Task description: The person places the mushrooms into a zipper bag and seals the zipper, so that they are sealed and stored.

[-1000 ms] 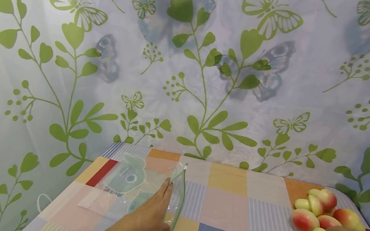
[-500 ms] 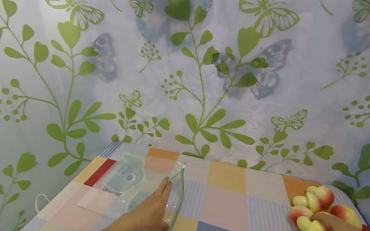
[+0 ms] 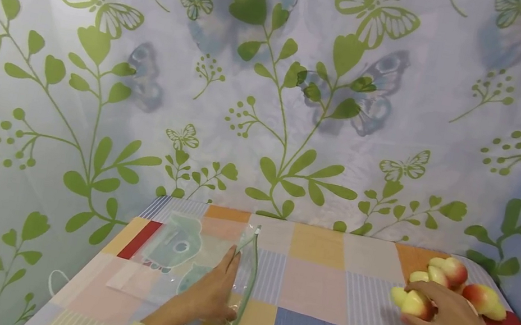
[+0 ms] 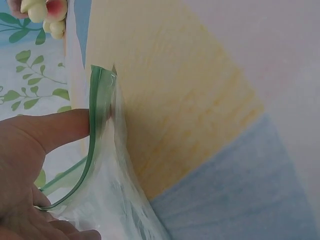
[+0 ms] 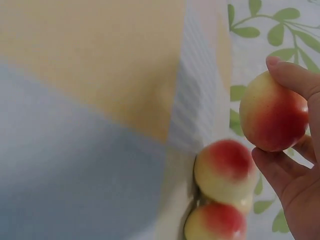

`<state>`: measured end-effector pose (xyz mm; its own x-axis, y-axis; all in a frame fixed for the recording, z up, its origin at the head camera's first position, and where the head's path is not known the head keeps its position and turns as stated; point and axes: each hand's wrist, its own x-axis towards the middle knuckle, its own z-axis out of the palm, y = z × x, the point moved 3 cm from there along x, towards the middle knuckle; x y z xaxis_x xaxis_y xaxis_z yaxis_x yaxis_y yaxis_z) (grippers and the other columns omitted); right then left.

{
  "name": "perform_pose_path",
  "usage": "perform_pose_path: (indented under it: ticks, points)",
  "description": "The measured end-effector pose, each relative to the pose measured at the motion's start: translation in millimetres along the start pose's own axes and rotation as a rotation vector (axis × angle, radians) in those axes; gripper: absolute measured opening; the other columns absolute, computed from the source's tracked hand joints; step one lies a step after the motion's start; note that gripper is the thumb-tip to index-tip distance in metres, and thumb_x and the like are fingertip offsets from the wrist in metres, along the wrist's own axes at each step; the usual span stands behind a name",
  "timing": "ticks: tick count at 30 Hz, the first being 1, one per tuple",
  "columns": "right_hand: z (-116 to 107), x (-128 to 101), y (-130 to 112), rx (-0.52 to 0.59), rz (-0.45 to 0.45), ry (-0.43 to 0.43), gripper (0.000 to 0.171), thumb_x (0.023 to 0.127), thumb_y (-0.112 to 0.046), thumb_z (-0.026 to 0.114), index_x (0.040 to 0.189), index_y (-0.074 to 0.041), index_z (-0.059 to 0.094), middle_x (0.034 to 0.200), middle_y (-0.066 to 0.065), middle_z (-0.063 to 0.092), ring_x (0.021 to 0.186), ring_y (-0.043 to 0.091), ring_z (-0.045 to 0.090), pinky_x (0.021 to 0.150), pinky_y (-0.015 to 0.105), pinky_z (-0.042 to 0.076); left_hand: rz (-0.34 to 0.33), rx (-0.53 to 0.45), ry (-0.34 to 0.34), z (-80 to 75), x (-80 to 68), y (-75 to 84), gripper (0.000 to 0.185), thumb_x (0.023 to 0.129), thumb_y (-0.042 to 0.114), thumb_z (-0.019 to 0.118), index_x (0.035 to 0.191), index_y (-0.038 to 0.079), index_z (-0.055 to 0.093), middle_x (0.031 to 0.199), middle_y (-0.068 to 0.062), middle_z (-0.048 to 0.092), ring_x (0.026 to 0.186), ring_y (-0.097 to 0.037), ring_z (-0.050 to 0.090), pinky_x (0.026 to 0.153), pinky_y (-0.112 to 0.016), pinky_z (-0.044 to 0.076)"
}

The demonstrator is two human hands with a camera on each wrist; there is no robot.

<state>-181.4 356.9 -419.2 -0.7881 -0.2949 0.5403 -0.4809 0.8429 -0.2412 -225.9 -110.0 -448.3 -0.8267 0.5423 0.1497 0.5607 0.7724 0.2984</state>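
My left hand (image 3: 211,291) is spread at the mouth of a clear zip bag (image 3: 168,259) with a green zip strip and a pale green cartoon print. In the left wrist view the thumb (image 4: 67,127) reaches behind the green strip (image 4: 93,107), and the mouth gapes. My right hand (image 3: 445,319) grips a yellow and red pear (image 3: 417,305) between thumb and fingers. The right wrist view shows the held pear's round red end (image 5: 275,115), raised beside other pears.
Several more such pears (image 3: 484,300) are heaped at the table's right end, behind the right hand. A patchwork cloth (image 3: 310,284) covers the table. A curtain (image 3: 260,100) printed with leaves and butterflies hangs along the far edge, and a white loop (image 3: 55,280) shows at left.
My right hand has moved left and slightly up, carrying the pear out from the front of the heap. The left hand and bag have stayed in place; the head view has shifted slightly.
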Motion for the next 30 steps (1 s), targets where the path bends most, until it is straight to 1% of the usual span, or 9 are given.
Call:
perform_pose_path:
  ticks: [4, 6, 10, 12, 15, 20, 23, 27, 30]
  points:
    - [6, 11, -8, 0.03, -0.012, -0.015, 0.046, 0.07, -0.036, 0.096, 0.107, -0.022, 0.071, 0.1, -0.016, 0.063, 0.08, -0.002, 0.052, 0.066, 0.017, 0.047, -0.004, 0.012, 0.005, -0.8, 1.4, 0.3, 0.128, 0.064, 0.022, 0.1, 0.155, -0.016, 0.02, 0.164, -0.036, 0.009, 0.136, -0.048, 0.046, 0.104, -0.046, 0.05]
    - [9, 15, -12, 0.054, -0.017, -0.029, 0.047, 0.072, -0.036, 0.096, 0.108, -0.02, 0.071, 0.101, -0.016, 0.064, 0.085, -0.001, 0.055, 0.071, 0.015, 0.047, -0.001, 0.017, 0.008, -1.0, 1.4, 0.8, 0.127, 0.063, 0.023, 0.1, 0.155, -0.016, 0.021, 0.164, -0.036, 0.01, 0.136, -0.048, 0.046, 0.104, -0.046, 0.05]
    - [12, 21, -19, 0.074, -0.02, -0.059, 0.046, 0.074, -0.037, 0.094, 0.109, -0.019, 0.07, 0.102, -0.016, 0.064, 0.086, 0.0, 0.055, 0.074, 0.02, 0.05, 0.01, 0.015, 0.01, -0.7, 0.4, 2.4, 0.127, 0.062, 0.023, 0.101, 0.154, -0.017, 0.022, 0.162, -0.038, 0.012, 0.135, -0.048, 0.047, 0.103, -0.047, 0.05]
    - [14, 24, -22, 0.081, -0.025, -0.067, 0.045, 0.075, -0.036, 0.094, 0.109, -0.019, 0.07, 0.102, -0.016, 0.064, 0.086, 0.0, 0.056, 0.075, 0.024, 0.051, 0.01, 0.014, 0.007, -1.2, -0.2, 3.6, 0.128, 0.062, 0.023, 0.101, 0.154, -0.018, 0.022, 0.162, -0.038, 0.012, 0.135, -0.048, 0.047, 0.103, -0.048, 0.05]
    - [16, 28, -25, 0.105, -0.03, -0.072, 0.044, 0.076, -0.036, 0.093, 0.11, -0.019, 0.071, 0.101, -0.015, 0.065, 0.086, 0.001, 0.056, 0.073, 0.026, 0.052, 0.011, 0.015, 0.005, -1.3, -0.2, 4.5, 0.127, 0.063, 0.022, 0.101, 0.154, -0.017, 0.022, 0.163, -0.037, 0.012, 0.136, -0.049, 0.046, 0.104, -0.048, 0.049]
    - [25, 35, -28, 0.155, -0.052, -0.083, 0.046, 0.075, -0.034, 0.094, 0.112, -0.017, 0.071, 0.104, -0.013, 0.067, 0.086, 0.001, 0.057, 0.069, 0.027, 0.054, 0.006, 0.016, 0.001, 0.2, 0.7, 3.7, 0.127, 0.064, 0.022, 0.1, 0.155, -0.016, 0.021, 0.163, -0.037, 0.011, 0.137, -0.049, 0.044, 0.106, -0.049, 0.048]
    - [33, 40, -29, 0.18, -0.051, -0.104, 0.046, 0.076, -0.034, 0.093, 0.112, -0.016, 0.071, 0.105, -0.012, 0.067, 0.085, 0.002, 0.057, 0.068, 0.027, 0.055, 0.003, 0.019, -0.006, 2.0, 0.7, 3.1, 0.127, 0.064, 0.023, 0.1, 0.156, -0.015, 0.02, 0.164, -0.036, 0.01, 0.138, -0.048, 0.043, 0.107, -0.048, 0.047]
    - [45, 51, -35, 0.209, -0.028, -0.136, 0.046, 0.078, -0.037, 0.092, 0.113, -0.017, 0.071, 0.105, -0.012, 0.066, 0.085, 0.004, 0.056, 0.07, 0.027, 0.055, 0.007, 0.027, 0.001, 0.8, 0.3, 3.3, 0.128, 0.063, 0.023, 0.101, 0.155, -0.016, 0.021, 0.163, -0.037, 0.011, 0.135, -0.049, 0.046, 0.105, -0.049, 0.049]
    - [52, 62, -43, 0.232, -0.036, -0.133, 0.045, 0.077, -0.037, 0.092, 0.112, -0.018, 0.071, 0.103, -0.013, 0.066, 0.084, 0.004, 0.057, 0.071, 0.028, 0.055, 0.011, 0.027, 0.008, -2.2, -0.9, 3.7, 0.128, 0.062, 0.023, 0.101, 0.154, -0.017, 0.022, 0.162, -0.038, 0.013, 0.133, -0.049, 0.049, 0.103, -0.05, 0.05]
